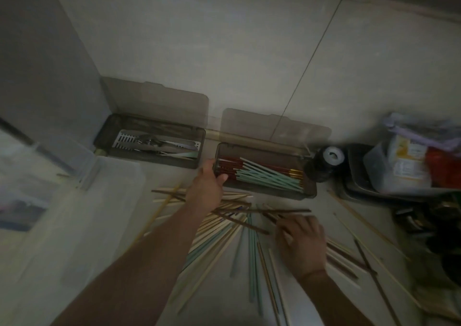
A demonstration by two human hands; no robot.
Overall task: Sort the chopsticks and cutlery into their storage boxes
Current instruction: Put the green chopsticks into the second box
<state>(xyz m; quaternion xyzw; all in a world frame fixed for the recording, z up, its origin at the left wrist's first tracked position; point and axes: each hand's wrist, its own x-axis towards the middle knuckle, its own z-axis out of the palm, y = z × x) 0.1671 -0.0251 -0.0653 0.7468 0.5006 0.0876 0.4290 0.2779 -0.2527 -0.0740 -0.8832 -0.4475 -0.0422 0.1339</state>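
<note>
- The left hand (208, 183) reaches to the left end of the chopstick box (264, 171), just right of frame centre; its grip is curled over the box's rim, thumb at the edge.
- That box holds red chopsticks (229, 167) and mint-green chopsticks (269, 176) lying lengthwise, its lid (274, 126) standing open at 12 o'clock.
- The right hand (301, 243), at 5 o'clock from the box, has its grip pinched on a dark chopstick (287, 211).
- Loose chopsticks (224, 228) are scattered on the floor between the forearms.
- The cutlery box (149, 142), at 9 o'clock from the chopstick box, is open with metal cutlery (149, 141) inside.
- A clear plastic bin (62, 176) sits far left.
</note>
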